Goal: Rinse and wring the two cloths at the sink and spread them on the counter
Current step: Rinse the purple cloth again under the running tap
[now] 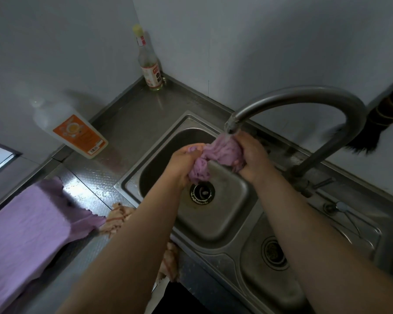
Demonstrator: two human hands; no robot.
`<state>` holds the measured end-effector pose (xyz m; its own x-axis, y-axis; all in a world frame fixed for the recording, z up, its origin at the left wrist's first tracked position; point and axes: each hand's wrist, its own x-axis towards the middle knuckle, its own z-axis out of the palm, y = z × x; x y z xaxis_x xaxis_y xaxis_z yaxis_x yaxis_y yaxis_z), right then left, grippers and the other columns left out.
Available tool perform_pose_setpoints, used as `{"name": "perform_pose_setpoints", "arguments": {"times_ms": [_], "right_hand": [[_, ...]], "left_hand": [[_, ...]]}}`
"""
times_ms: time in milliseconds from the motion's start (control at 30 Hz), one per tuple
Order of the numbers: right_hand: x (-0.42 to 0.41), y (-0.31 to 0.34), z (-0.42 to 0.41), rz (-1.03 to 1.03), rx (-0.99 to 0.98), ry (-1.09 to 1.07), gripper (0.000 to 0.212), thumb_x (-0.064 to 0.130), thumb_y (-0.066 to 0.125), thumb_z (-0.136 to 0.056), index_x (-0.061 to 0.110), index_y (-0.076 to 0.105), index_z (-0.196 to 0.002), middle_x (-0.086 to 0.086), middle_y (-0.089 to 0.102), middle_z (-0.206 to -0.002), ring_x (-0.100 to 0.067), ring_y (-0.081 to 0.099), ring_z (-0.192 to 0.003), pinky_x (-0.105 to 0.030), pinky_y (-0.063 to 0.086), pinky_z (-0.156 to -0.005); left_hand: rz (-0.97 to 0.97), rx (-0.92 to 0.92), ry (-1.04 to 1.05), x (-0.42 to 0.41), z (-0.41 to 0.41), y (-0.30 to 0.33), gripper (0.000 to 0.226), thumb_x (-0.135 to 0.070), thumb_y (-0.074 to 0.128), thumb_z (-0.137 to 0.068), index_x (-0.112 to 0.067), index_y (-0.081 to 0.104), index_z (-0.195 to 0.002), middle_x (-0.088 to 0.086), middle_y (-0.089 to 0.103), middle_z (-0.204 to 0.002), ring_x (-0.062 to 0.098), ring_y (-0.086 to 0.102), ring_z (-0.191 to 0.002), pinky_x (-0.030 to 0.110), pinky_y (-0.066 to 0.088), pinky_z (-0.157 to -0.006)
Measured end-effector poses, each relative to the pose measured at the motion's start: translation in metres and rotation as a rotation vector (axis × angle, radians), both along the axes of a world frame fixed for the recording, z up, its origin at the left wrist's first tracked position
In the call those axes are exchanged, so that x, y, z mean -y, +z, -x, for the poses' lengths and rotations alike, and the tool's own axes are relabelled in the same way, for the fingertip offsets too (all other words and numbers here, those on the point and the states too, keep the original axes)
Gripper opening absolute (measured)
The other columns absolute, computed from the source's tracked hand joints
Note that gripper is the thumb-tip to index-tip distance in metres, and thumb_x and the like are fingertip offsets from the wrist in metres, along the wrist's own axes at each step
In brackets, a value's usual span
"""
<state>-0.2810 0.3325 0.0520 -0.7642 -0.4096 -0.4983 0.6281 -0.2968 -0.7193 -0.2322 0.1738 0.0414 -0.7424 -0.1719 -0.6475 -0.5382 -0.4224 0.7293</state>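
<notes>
A bunched purple cloth (218, 155) hangs over the left sink basin (159, 152), right under the faucet spout (232, 124), and water runs onto it. My left hand (184, 162) grips its left end. My right hand (253, 155) grips its right end. A second purple cloth (27, 232) lies spread flat on the steel counter (132, 123) at the left.
A checked beige rag (117, 219) lies at the counter's front edge, partly under my left arm. An orange-labelled detergent bottle (77, 132) and a glass bottle (150, 66) stand on the counter at the back. A smaller basin (254, 275) sits at the right. A dark brush (368, 137) hangs on the wall.
</notes>
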Motion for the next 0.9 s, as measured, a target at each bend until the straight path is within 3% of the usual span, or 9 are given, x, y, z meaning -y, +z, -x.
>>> {"name": "perform_pose_setpoints", "arguments": {"times_ms": [67,134,234,334,434,601,701,835,901], "right_hand": [[0.022,0.006,-0.017,-0.344,-0.25,0.155,0.023,0.033,0.062,-0.091,0.011,0.063,-0.097,-0.008,0.071,-0.093,-0.015,0.072,-0.082,-0.032,0.059,-0.07],[0.04,0.01,-0.021,-0.691,-0.459,0.156,0.029,0.04,0.055,-0.095,0.015,0.059,-0.079,0.0,0.065,-0.069,-0.01,0.067,-0.06,-0.025,0.055,-0.057],[0.036,0.01,0.01,-1.032,-0.498,0.06,0.037,0.034,0.052,-0.097,0.01,0.056,-0.069,0.0,0.053,-0.06,-0.019,0.061,-0.062,-0.023,0.04,-0.054],[0.033,0.009,0.012,-0.926,-0.451,0.089,0.037,0.033,0.05,-0.098,0.003,0.063,-0.083,0.0,0.054,-0.064,-0.017,0.061,-0.065,-0.014,0.038,-0.05],[0.041,0.006,-0.005,-0.839,-0.446,0.122,0.037,0.043,0.049,-0.096,0.014,0.061,-0.078,-0.003,0.066,-0.071,-0.012,0.066,-0.061,-0.015,0.049,-0.055],[0.032,0.011,0.013,-0.888,-0.386,-0.005,0.029,0.019,0.05,-0.097,-0.003,0.063,-0.085,-0.01,0.061,-0.072,-0.014,0.059,-0.06,-0.003,0.034,-0.042],[0.046,0.012,-0.009,-0.776,-0.327,0.03,0.026,0.029,0.05,-0.097,0.014,0.056,-0.077,-0.001,0.061,-0.063,-0.014,0.066,-0.058,-0.018,0.058,-0.06],[0.039,0.019,0.014,-0.851,-0.315,-0.052,0.029,0.022,0.051,-0.097,0.002,0.06,-0.078,-0.003,0.059,-0.068,-0.023,0.066,-0.074,-0.009,0.041,-0.054],[0.038,0.018,0.012,-0.796,-0.282,-0.084,0.029,0.022,0.051,-0.097,0.001,0.061,-0.08,-0.003,0.06,-0.069,-0.025,0.069,-0.079,-0.011,0.046,-0.057]], "left_hand": [[-0.003,0.107,0.075,-0.014,0.012,0.002,0.02,-0.017,0.05,-0.097,-0.002,0.063,-0.1,0.019,0.07,-0.083,0.026,0.069,-0.072,0.035,0.06,-0.069],[0.046,0.177,0.071,-0.031,0.022,0.011,0.021,-0.027,0.047,-0.098,-0.01,0.058,-0.091,0.01,0.057,-0.061,0.021,0.056,-0.049,0.022,0.049,-0.049],[-0.045,0.21,0.004,-0.057,0.025,0.02,0.042,-0.052,0.04,-0.098,-0.015,0.051,-0.083,0.005,0.04,-0.052,0.01,0.033,-0.034,0.014,0.028,-0.043],[-0.023,0.18,0.05,-0.056,0.03,0.023,0.042,-0.052,0.046,-0.095,-0.013,0.056,-0.083,0.006,0.048,-0.056,0.013,0.037,-0.03,0.015,0.032,-0.04],[0.016,0.144,0.125,-0.046,0.031,0.018,0.038,-0.045,0.049,-0.095,-0.013,0.064,-0.082,0.002,0.059,-0.059,0.014,0.054,-0.044,0.021,0.043,-0.045],[-0.039,0.136,0.103,-0.066,0.027,0.02,0.034,-0.037,0.049,-0.098,-0.013,0.057,-0.074,0.003,0.055,-0.062,0.016,0.051,-0.052,0.018,0.04,-0.043],[-0.039,0.125,0.191,-0.045,0.033,0.021,0.032,-0.032,0.046,-0.099,-0.015,0.057,-0.074,-0.001,0.053,-0.054,0.01,0.049,-0.041,0.019,0.04,-0.041],[-0.174,0.133,0.114,-0.062,0.025,0.026,0.036,-0.032,0.048,-0.099,-0.015,0.05,-0.068,0.0,0.045,-0.055,0.012,0.042,-0.037,0.013,0.032,-0.036],[-0.142,0.127,0.134,-0.061,0.028,0.03,0.031,-0.029,0.051,-0.098,-0.013,0.053,-0.071,0.001,0.049,-0.057,0.012,0.044,-0.037,0.011,0.032,-0.035]]}}
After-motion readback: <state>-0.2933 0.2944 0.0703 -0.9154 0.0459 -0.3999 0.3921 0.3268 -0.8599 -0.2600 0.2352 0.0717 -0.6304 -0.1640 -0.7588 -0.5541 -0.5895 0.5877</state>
